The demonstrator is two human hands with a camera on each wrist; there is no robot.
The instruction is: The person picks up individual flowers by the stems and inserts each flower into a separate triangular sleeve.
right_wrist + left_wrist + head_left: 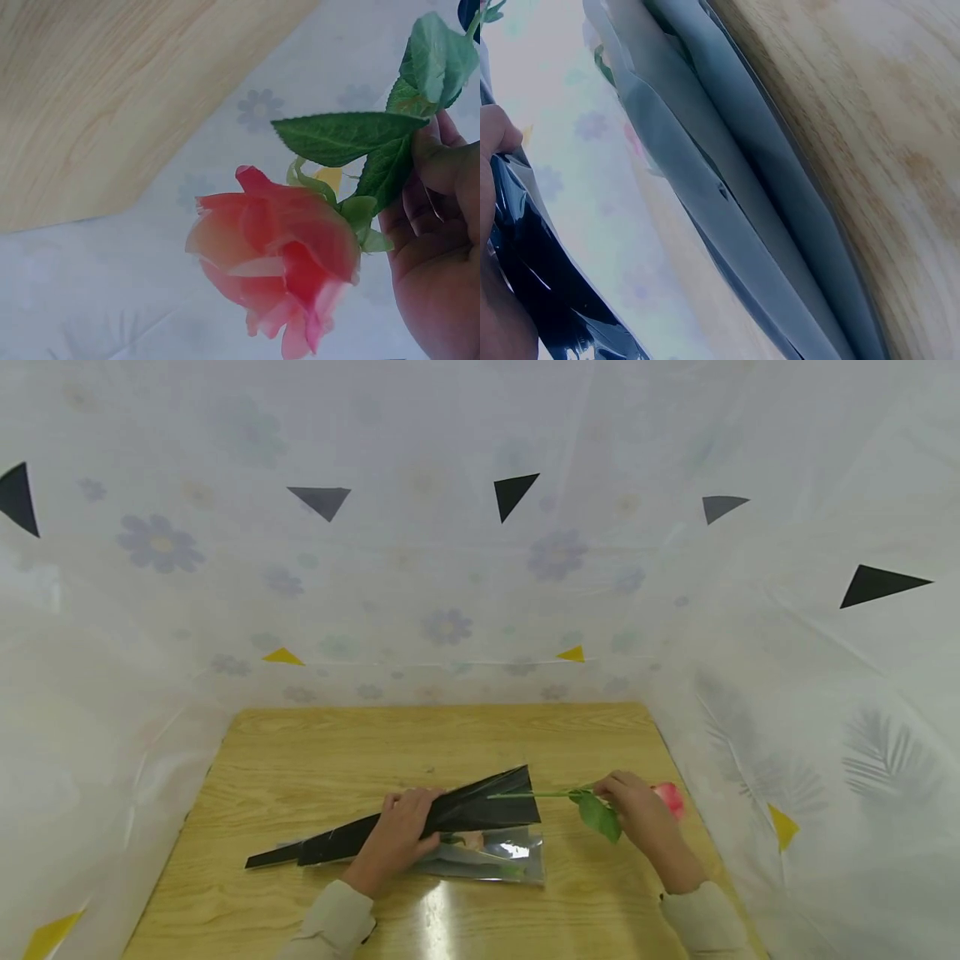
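Observation:
A black tapered flower sleeve [480,806] lies slanted above the table, its wide mouth facing right. My left hand [401,831] grips it around the middle, and in the left wrist view the fingers hold glossy black film [540,262]. My right hand [637,810] pinches the stem of an artificial rose just below its bloom. The rose's pink bloom [277,255] points right, away from the sleeve, while its green leaves [600,818] hang by the fingers. The stem [551,793] runs left to the sleeve's mouth; its bare end overlaps the opening.
A clear sleeve [525,868] with a pale flower [472,839] inside lies in front of the black one on the wooden table [360,739]. Folded greyish wrapping [682,150] shows close up in the left wrist view. White patterned sheeting [450,577] surrounds the table's back and sides.

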